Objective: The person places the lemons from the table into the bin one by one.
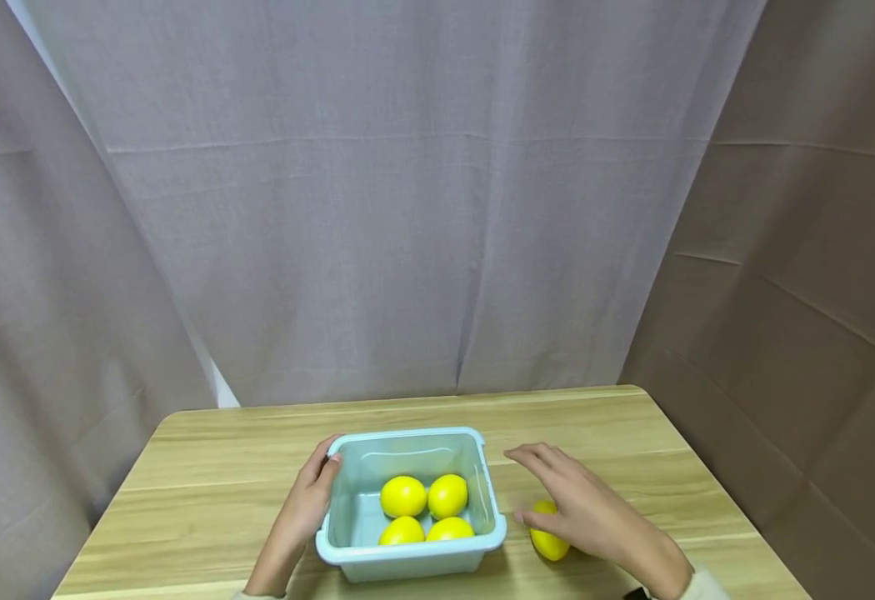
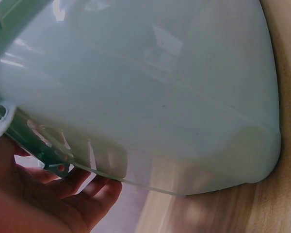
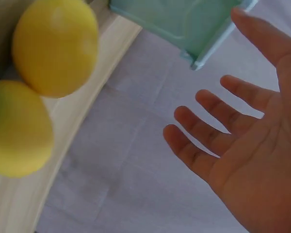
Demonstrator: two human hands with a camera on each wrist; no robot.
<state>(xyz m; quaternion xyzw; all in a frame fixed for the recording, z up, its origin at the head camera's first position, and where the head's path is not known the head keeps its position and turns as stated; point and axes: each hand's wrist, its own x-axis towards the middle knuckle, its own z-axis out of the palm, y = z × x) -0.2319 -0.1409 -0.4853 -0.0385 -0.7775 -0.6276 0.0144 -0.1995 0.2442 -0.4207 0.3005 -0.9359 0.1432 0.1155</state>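
Note:
A pale blue-green plastic bin [image 1: 412,565] stands on the table with several yellow lemons [image 1: 403,497] inside. My left hand [image 1: 310,500] grips the bin's left rim, its thumb over the edge. From the left wrist, the fingers [image 2: 104,194] of that hand lie against the bin's outer wall [image 2: 184,97], below the rim. To the right of the bin, my right hand [image 1: 583,508] hovers with spread fingers, holding nothing. Partly behind it is a lemon [image 1: 550,546] on the table. Two lemons, one upper [image 3: 56,48] and one lower [image 3: 19,128], show in the right wrist view, apart from the hand.
The wooden table [image 1: 220,467] has rounded far corners. Grey curtains [image 1: 370,250] hang behind it and at its left, and a browner curtain [image 1: 797,333] hangs along the right side.

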